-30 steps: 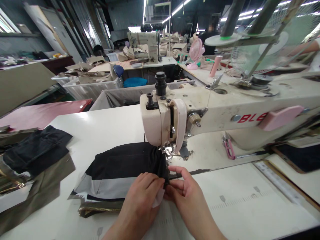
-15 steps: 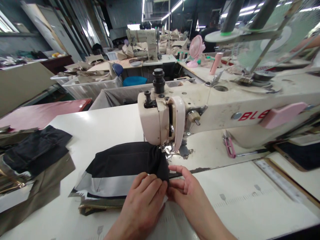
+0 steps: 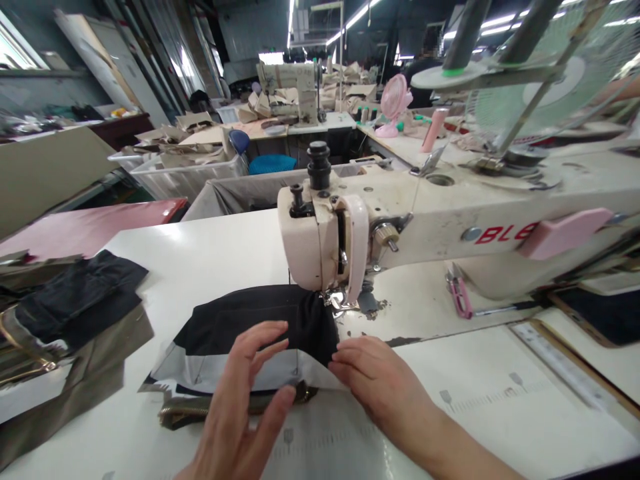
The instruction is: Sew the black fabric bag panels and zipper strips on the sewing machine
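Black fabric (image 3: 255, 310) with a pale grey-white strip (image 3: 225, 370) along its near side lies bunched at the presser foot (image 3: 340, 301) of a sewing machine (image 3: 310, 243). An olive edge with a brass-coloured zipper (image 3: 186, 411) shows beneath it. My left hand (image 3: 237, 407) is open over the near side of the cloth, thumb and fingers apart. At the right edge of the fabric, my right hand (image 3: 385, 377) has its fingers together, gripping the cloth just in front of the presser foot. Its thumb is hidden.
Dark and olive cloth pieces (image 3: 80, 300) are piled at the left. Pink-handled thread snips (image 3: 460, 297) lie on the machine bed, with a phone (image 3: 600, 313) at the far right. Behind stand a plastic bin (image 3: 185, 177) and a small pink fan (image 3: 395, 103).
My left hand has let go of the fabric, moved left and opened. My right hand has turned palm down onto the fabric's right edge. The cloth's near edge now shows more.
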{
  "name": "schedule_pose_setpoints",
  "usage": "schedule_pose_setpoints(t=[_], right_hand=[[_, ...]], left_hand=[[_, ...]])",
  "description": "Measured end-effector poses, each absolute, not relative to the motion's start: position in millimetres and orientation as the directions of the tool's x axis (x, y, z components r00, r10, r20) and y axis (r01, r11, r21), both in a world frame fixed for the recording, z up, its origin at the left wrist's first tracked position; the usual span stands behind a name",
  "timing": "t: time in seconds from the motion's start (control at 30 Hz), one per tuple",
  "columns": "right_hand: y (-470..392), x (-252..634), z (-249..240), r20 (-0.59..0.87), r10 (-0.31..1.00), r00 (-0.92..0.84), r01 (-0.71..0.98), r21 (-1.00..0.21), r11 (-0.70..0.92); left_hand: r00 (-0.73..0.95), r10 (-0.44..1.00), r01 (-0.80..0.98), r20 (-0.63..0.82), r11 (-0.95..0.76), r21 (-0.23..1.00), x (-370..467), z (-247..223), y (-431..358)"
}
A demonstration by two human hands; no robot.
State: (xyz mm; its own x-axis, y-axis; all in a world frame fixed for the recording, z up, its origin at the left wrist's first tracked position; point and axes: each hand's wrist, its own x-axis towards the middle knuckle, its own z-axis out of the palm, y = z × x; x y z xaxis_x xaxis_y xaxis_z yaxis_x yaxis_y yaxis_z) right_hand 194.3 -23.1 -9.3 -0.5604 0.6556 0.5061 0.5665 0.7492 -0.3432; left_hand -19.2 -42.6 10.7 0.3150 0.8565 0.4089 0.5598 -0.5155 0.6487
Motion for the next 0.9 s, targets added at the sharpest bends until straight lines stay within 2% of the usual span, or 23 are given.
schedule_pose_setpoints(t=[0.03, 0.1, 0.13, 0.2, 0.27, 0.33, 0.47, 0.53, 0.6, 0.7, 0.77, 0.9], right_hand=[[-23.8, 194.9, -9.3, 0.487, 0.657, -0.575, 0.573, -0.334, 0.749], [-25.9, 195.4, -10.4, 0.463, 0.669, -0.581, 0.586, -0.332, 0.739], [-26.8, 195.6, -11.2, 0.463, 0.676, -0.573, 0.590, -0.340, 0.732], [-27.4, 195.6, -13.0, 0.470, 0.691, -0.549, 0.588, -0.370, 0.719], [-26.8, 195.3, -14.5, 0.483, 0.688, -0.541, 0.575, -0.384, 0.722], [-26.0, 194.9, -15.9, 0.514, 0.671, -0.534, 0.562, -0.377, 0.736], [-26.1, 194.4, -18.3, 0.570, 0.647, -0.506, 0.555, -0.359, 0.750], [-26.7, 194.3, -18.9, 0.577, 0.640, -0.507, 0.549, -0.356, 0.756], [-27.1, 194.2, -19.1, 0.578, 0.641, -0.505, 0.548, -0.359, 0.756], [-27.4, 193.7, -19.3, 0.577, 0.642, -0.504, 0.546, -0.364, 0.755], [-27.4, 193.0, -19.6, 0.576, 0.640, -0.509, 0.541, -0.365, 0.758], [-27.2, 191.7, -20.5, 0.574, 0.640, -0.511, 0.537, -0.368, 0.759]], left_hand=[[0.449, 0.791, 0.583, 0.415, -0.612, 0.534, -23.7, 10.7, -43.6], [0.726, 0.622, 0.558, 0.293, -0.782, 0.278, -28.3, 7.3, -44.4], [0.799, 0.564, 0.530, 0.209, -0.824, 0.201, -28.0, 4.8, -44.4], [0.789, 0.591, 0.573, 0.170, -0.807, 0.147, -21.8, 0.4, -43.4], [0.663, 0.714, 0.691, 0.226, -0.700, 0.182, -10.5, 0.3, -40.3], [0.510, 0.829, 0.785, 0.230, -0.557, 0.271, 1.9, 6.2, -33.9], [0.373, 0.927, 0.810, 0.031, -0.341, 0.476, 14.2, 24.0, -16.0], [0.353, 0.936, 0.776, 0.006, -0.296, 0.558, 13.7, 26.9, -9.7], [0.341, 0.929, 0.751, 0.147, -0.363, 0.551, 12.6, 23.3, -7.5], [0.459, 0.781, 0.686, 0.423, -0.614, 0.390, 13.2, 11.2, -10.1], [0.542, 0.716, 0.626, 0.441, -0.693, 0.356, 14.7, 4.0, -13.0], [0.519, 0.774, 0.644, 0.363, -0.633, 0.429, 18.0, 0.4, -13.9]])
